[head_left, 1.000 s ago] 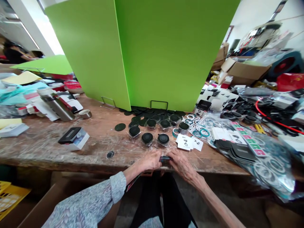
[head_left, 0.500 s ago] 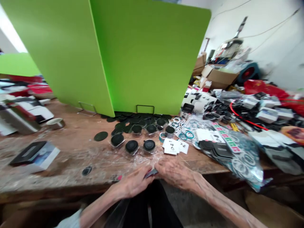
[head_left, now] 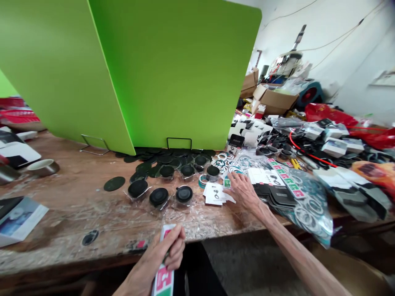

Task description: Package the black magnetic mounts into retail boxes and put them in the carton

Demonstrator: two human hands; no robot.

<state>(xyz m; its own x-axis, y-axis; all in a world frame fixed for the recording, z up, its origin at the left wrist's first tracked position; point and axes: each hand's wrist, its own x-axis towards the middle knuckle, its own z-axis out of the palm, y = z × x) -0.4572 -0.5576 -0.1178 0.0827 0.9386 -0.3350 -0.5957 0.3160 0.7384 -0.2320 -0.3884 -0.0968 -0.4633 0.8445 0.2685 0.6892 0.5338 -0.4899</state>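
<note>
My left hand (head_left: pixel 168 250) is closed around a sticker strip (head_left: pixel 163 279) with pink and green prints, held at the table's front edge. Out over the table, my right hand (head_left: pixel 242 189) reaches beside a small stack of white cards (head_left: pixel 214 193). A small green-and-white sticker (head_left: pixel 227 183) shows at its fingertips; the fingers look bent around its edge. Left of the cards lie several round black pieces in clear wrap, among them one (head_left: pixel 184 194) near the front. Teal and white rings (head_left: pixel 203 180) sit just behind the cards.
Green panels (head_left: pixel 179 74) stand at the back on wire feet. Flat black discs (head_left: pixel 114 183) lie before them. On the right are a bag of rings (head_left: pixel 314 213), another sticker strip (head_left: pixel 285 176) and black cards (head_left: pixel 285 196). A box (head_left: pixel 21 220) and a metal ring (head_left: pixel 43 167) are left.
My hands have come apart. The right one moved forward and right to the cards; the left moved down and left, with the sticker strip now showing. The view has shifted to the right.
</note>
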